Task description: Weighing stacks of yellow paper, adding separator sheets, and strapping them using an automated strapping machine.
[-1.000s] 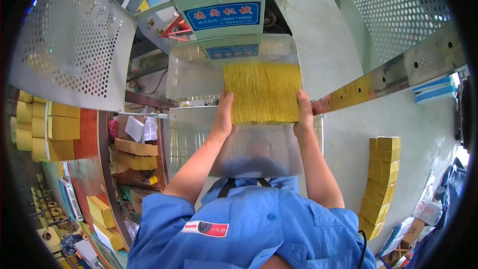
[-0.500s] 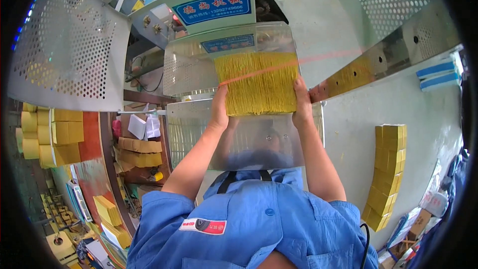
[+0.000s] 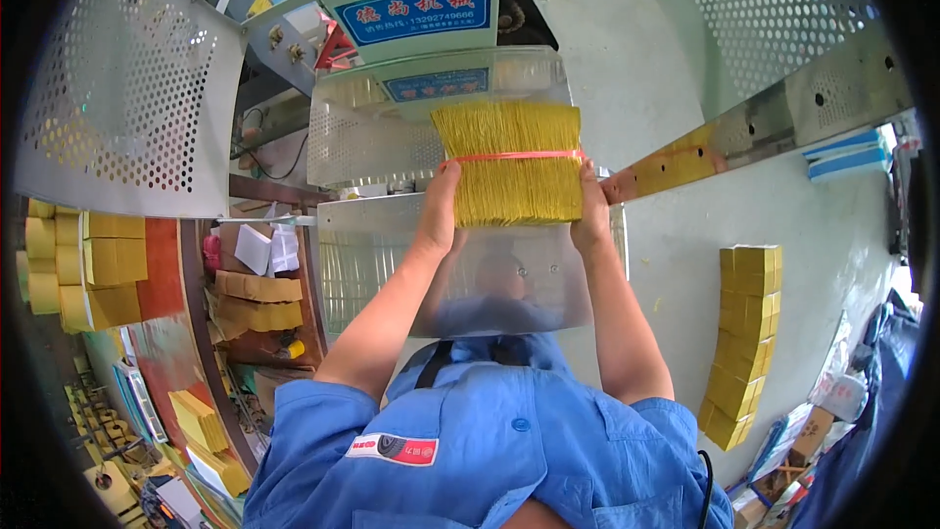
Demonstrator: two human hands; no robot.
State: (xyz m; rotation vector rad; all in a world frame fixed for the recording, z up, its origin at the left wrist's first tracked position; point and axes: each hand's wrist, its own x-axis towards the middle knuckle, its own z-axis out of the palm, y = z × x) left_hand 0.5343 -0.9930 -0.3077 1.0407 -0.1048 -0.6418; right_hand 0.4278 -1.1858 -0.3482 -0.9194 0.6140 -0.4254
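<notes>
A thick stack of yellow paper (image 3: 514, 194), its sheet edges toward me, is pressed between my two hands above a shiny metal tray. Around its middle runs a pink band (image 3: 514, 155), lying nearly straight across. My left hand (image 3: 441, 208) grips the left end, thumb up by the band. On the opposite end, my right hand (image 3: 590, 211) holds on, its thumb also near the band. Most of the fingers on both hands are hidden behind the stack.
A green-grey machine housing with a blue label (image 3: 413, 15) rises ahead. Perforated metal guards (image 3: 127, 88) flank it, and a drilled metal bar (image 3: 744, 132) slants in from the right. A row of yellow paper stacks (image 3: 746, 323) lies on the floor at right; more paper stacks (image 3: 116, 260) stand at left.
The pink band, earlier slanting across the stack and stretching off to the right, now lies level and close around it. Both hands keep their hold; the view has shifted slightly.
</notes>
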